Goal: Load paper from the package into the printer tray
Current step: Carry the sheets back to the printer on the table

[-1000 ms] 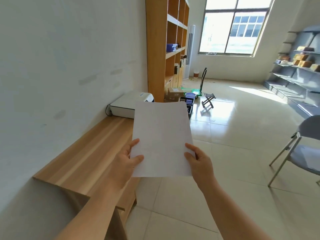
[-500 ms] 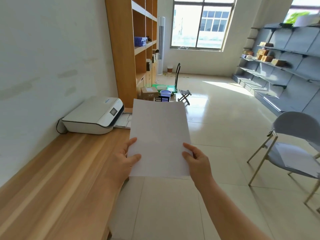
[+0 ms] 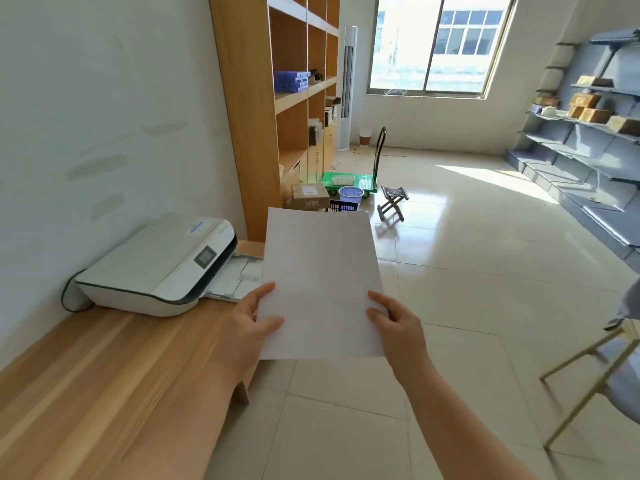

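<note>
I hold a stack of white paper (image 3: 320,282) upright in front of me, above the wooden counter's right edge. My left hand (image 3: 247,322) grips its lower left edge and my right hand (image 3: 398,323) grips its lower right edge. A white printer (image 3: 156,268) sits on the wooden counter (image 3: 104,386) against the wall, just left of the paper. Its pulled-out tray (image 3: 239,275) sticks out to the right, partly hidden behind the sheets. No paper package is in view.
A tall wooden bookshelf (image 3: 263,109) stands right behind the printer. Cardboard boxes (image 3: 308,197), a basket, a green trolley (image 3: 349,180) and a folding stool (image 3: 393,202) sit on the tiled floor beyond. A chair (image 3: 599,375) is at the right; grey shelving (image 3: 585,133) lines the right wall.
I have walked closer to the printer; it has grown larger and shifted left in view, and its tray now shows. Both hands keep the same grip on the paper.
</note>
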`<action>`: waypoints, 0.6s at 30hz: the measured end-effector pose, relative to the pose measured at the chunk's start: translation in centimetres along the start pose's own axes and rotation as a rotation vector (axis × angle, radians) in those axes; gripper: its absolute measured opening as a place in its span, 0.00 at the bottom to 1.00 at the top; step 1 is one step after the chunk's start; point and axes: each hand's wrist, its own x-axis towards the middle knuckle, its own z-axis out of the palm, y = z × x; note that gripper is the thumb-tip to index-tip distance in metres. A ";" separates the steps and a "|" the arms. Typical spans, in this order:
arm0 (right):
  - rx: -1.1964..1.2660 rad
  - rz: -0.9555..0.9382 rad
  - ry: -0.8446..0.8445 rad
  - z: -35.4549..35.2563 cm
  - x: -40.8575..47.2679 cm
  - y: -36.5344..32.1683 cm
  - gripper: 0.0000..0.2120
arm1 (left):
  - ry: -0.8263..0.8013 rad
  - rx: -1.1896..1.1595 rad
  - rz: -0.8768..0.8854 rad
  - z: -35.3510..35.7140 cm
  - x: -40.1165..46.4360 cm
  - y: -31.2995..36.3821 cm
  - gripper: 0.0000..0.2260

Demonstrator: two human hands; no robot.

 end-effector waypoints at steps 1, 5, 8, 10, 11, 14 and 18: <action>0.000 0.005 -0.012 0.2 1.7 0.1 0.16 | 0.013 0.000 -0.007 0.2 1.5 -0.1 0.24; 0.003 0.027 -0.036 1.3 8.9 0.5 0.16 | 0.037 0.016 -0.034 0.9 8.5 -0.6 0.23; -0.001 0.027 -0.043 2.2 14.7 0.7 0.16 | 0.050 0.001 -0.026 1.6 14.5 -1.5 0.24; -0.013 0.026 -0.022 2.7 18.5 0.7 0.17 | 0.045 -0.012 -0.018 2.3 18.5 -2.0 0.24; -0.018 0.031 -0.015 2.9 20.5 0.6 0.16 | 0.046 -0.025 -0.019 2.6 20.7 -2.2 0.24; -0.065 0.050 -0.009 3.5 26.4 0.0 0.16 | 0.046 -0.061 -0.042 3.3 26.4 -2.8 0.23; -0.097 0.046 -0.037 4.7 33.6 -0.7 0.16 | 0.063 -0.114 -0.068 4.1 32.7 -3.4 0.23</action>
